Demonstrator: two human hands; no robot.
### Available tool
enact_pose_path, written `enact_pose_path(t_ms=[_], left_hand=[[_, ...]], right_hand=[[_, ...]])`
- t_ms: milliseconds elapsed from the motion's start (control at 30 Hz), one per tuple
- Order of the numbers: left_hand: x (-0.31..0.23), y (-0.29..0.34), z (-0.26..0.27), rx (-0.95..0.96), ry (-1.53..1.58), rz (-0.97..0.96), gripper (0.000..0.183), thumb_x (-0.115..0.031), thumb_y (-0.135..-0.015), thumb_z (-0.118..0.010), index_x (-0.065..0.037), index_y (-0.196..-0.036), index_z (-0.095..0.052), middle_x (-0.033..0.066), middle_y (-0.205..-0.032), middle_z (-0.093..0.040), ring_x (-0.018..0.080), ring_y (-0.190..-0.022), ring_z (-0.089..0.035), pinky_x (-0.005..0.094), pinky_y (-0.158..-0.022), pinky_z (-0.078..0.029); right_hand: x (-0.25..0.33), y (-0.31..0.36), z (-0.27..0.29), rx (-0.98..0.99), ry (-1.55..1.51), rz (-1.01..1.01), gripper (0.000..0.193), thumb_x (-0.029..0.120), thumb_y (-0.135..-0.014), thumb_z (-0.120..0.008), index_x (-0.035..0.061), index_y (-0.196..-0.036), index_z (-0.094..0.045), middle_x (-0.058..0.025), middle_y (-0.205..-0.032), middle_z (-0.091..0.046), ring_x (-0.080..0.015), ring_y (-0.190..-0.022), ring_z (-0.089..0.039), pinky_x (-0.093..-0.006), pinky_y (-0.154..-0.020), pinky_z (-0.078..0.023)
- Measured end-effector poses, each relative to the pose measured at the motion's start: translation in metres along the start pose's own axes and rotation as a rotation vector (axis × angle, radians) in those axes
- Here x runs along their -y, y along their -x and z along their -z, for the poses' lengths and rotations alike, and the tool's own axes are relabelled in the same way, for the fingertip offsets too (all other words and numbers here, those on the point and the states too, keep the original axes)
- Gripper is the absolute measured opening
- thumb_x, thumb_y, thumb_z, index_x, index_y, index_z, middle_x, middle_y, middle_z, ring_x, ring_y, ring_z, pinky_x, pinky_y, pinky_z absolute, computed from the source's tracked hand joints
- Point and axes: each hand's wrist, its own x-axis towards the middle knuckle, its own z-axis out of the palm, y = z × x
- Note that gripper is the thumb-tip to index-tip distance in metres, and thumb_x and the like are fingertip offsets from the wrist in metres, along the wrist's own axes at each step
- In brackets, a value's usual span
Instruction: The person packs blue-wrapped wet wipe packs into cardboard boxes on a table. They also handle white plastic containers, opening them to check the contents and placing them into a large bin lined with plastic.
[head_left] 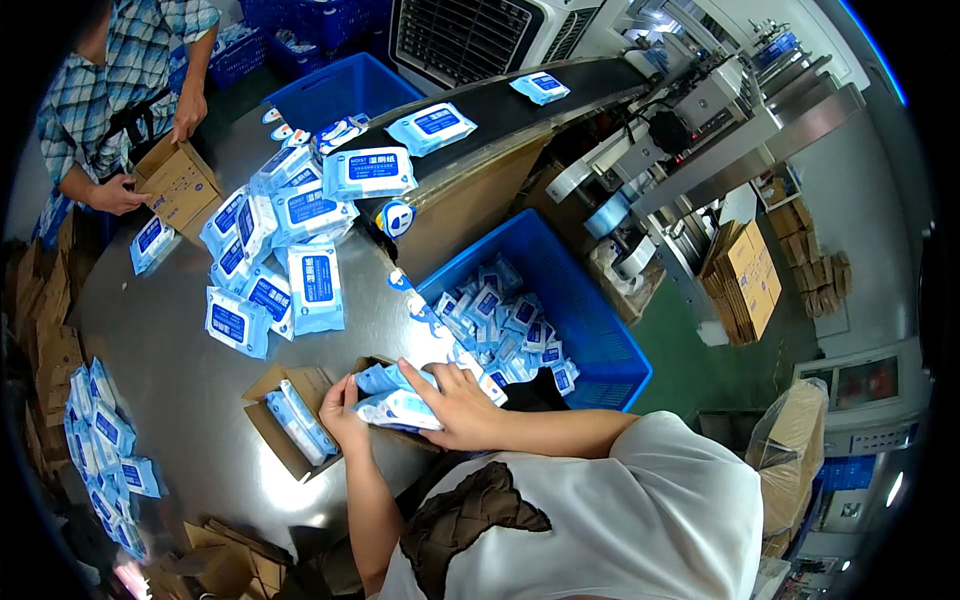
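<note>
Near the table's front edge, my right hand (465, 405) is pressed over blue-and-white packs of wet wipes (395, 408), gripping them from the right. My left hand (345, 412) closes on their left ends, its fingertips partly hidden. The packs lie tilted over the mouth of a cardboard box (373, 362), mostly covered by my hands and the packs. Just left of my left hand stands a second open cardboard box (262, 385), with wipes packs (300, 420) on edge inside.
A loose heap of wipes packs (290, 220) covers the middle of the steel table (165, 320). A conveyor belt (490, 115) carries more packs. Right of the table, a blue crate (600, 340) holds many packs. Across the table, a co-worker's hands (120, 195) hold a cardboard box (180, 185).
</note>
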Motion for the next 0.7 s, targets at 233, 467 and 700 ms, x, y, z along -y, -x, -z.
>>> enact_pose_path(t_ms=[233,467,700], left_hand=[[0.002,-0.012,-0.004,-0.068,0.049,0.184,0.018,-0.012,-0.088,-0.067,0.003,-0.097,-0.068,0.0053,-0.090,-0.068,0.0101,-0.080,-0.059,0.0235,-0.077,-0.046],[0.007,-0.016,-0.004,0.047,-0.182,-0.119,0.022,-0.013,-0.088,-0.066,0.004,-0.103,-0.066,0.0106,-0.094,-0.068,0.0182,-0.083,-0.064,0.0282,-0.072,-0.051],[-0.097,0.046,0.002,-0.203,-1.164,-0.704,0.050,-0.019,-0.084,-0.066,-0.007,-0.130,-0.052,0.0192,-0.138,-0.039,0.0406,-0.126,-0.033,0.0540,-0.103,-0.030]], right_hand=[[-0.002,-0.006,-0.041,0.003,0.281,-0.049,0.090,0.023,-0.073,-0.073,0.0089,-0.148,-0.025,-0.0230,-0.134,-0.038,-0.0393,-0.122,-0.037,-0.0488,-0.094,-0.035],[-0.025,0.003,-0.040,-0.023,0.084,0.167,0.060,0.021,-0.076,-0.071,0.0068,-0.131,-0.051,-0.0237,-0.146,-0.029,-0.0412,-0.137,-0.027,-0.0459,-0.108,-0.034],[-0.076,-0.008,-0.025,0.231,0.091,-0.255,0.061,0.015,-0.081,-0.055,0.0134,-0.140,-0.038,-0.0219,-0.081,-0.067,-0.0392,-0.076,-0.065,-0.0487,-0.068,-0.051]])
